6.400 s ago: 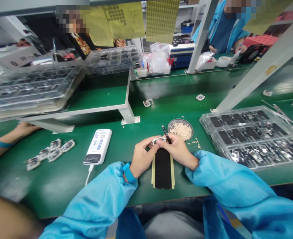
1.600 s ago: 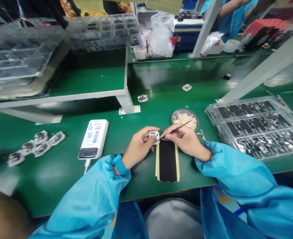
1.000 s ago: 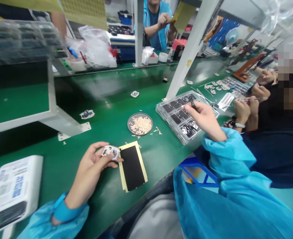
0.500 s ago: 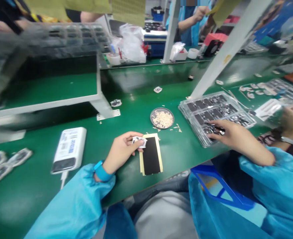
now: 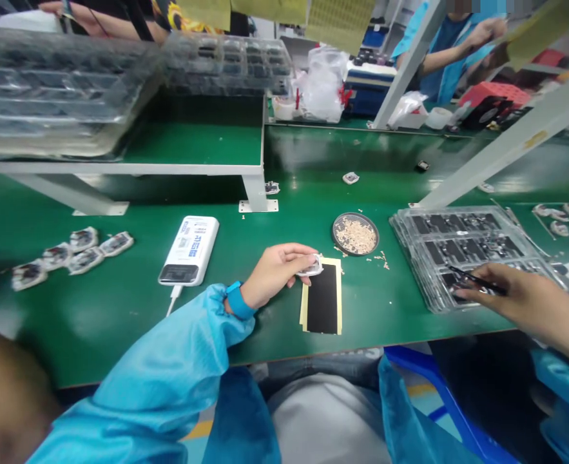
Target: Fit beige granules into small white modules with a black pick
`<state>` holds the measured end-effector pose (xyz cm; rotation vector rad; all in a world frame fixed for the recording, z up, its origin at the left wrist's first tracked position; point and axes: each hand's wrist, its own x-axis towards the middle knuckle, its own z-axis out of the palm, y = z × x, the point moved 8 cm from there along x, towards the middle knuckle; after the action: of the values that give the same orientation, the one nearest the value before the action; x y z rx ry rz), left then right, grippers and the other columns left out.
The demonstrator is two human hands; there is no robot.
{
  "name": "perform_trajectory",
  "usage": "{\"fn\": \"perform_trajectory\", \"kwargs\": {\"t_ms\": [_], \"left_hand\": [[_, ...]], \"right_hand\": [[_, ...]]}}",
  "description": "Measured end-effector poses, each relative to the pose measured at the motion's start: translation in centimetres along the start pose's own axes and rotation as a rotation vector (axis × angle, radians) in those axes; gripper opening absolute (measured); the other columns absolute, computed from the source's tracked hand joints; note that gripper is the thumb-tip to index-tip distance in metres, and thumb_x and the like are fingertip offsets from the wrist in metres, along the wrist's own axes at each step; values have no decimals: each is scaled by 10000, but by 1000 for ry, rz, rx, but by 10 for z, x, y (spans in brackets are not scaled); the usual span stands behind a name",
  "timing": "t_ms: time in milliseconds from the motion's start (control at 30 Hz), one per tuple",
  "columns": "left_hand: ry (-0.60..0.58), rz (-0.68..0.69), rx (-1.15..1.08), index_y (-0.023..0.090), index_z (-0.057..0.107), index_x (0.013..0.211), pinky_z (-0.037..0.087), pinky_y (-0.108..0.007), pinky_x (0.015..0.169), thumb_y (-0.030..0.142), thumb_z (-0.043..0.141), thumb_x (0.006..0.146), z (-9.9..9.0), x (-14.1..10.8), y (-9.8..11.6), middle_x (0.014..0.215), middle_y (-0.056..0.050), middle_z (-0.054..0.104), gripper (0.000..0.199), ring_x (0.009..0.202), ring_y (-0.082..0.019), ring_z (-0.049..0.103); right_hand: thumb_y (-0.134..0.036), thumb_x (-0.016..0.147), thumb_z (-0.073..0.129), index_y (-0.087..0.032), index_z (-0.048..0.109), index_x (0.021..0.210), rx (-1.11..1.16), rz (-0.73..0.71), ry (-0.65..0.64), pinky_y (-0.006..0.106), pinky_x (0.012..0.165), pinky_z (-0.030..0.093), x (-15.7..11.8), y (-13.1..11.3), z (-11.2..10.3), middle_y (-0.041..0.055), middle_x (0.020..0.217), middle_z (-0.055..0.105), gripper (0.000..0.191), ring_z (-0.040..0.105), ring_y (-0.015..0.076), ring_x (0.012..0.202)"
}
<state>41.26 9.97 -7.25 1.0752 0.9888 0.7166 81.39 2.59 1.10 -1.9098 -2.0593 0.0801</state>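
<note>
On the surface (image 5: 361, 322) lies a black sheet (image 5: 323, 303). Well to its right, the right hand (image 5: 516, 290) grips dark tweezers (image 5: 484, 283) at a clear tray (image 5: 415, 277). Over its far-left corner, the left hand (image 5: 277, 270) pinches a white part (image 5: 312, 265). Beyond, slightly right, sits a round dish (image 5: 337, 232).
</note>
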Motion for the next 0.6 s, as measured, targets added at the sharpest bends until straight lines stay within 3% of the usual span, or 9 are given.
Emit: {"fn": "perform_trajectory", "kwargs": {"t_ms": [100,167,200,267,400,500,600], "left_hand": [[16,-7,-6,109,707,1083,323,-148,404,427,759,796,-1,0,1,910,-121,730,432,606,-119,661],[36,8,-3,108,717,1060,313,-144,409,411,765,792,-2,0,3,883,-111,728,408,612,-111,651],[51,12,-6,104,722,1040,311,-145,410,394,776,782,-3,0,3,872,-108,728,392,613,-108,644],[91,13,-15,96,729,1000,314,-151,414,360,801,753,-6,1,3,866,-106,731,368,616,-106,635],[129,17,3,128,742,1054,317,-161,423,436,748,794,-11,3,0,858,-97,732,403,650,-124,648],[127,26,-21,147,705,1162,324,-160,438,426,723,813,-13,4,0,890,-88,730,448,682,-127,656],[151,28,-60,110,663,1189,342,-156,452,251,752,755,-15,4,0,965,-98,733,465,673,-101,635]], "right_hand": [[-548,727,799,-302,706,913,-65,97,52,293,377,409,14,-27,-15,46,701,707,322,585,167,447],[-522,775,768,-288,718,1012,26,48,56,289,473,480,27,-63,-11,54,833,740,337,646,179,573],[-502,789,760,-265,725,956,104,-10,74,296,560,523,33,-85,-7,57,868,742,292,677,195,664],[-450,819,740,-229,707,862,263,-132,32,322,703,562,46,-129,11,52,907,736,227,691,207,783],[-315,807,742,-196,616,840,584,-225,-18,327,746,571,71,-189,48,55,947,727,176,695,206,846],[-262,813,723,-192,652,891,658,-299,-31,270,653,525,85,-216,69,21,834,695,126,649,153,727],[-276,826,718,-175,695,886,721,-306,-82,234,603,470,94,-225,89,9,778,668,120,605,123,690]]}}
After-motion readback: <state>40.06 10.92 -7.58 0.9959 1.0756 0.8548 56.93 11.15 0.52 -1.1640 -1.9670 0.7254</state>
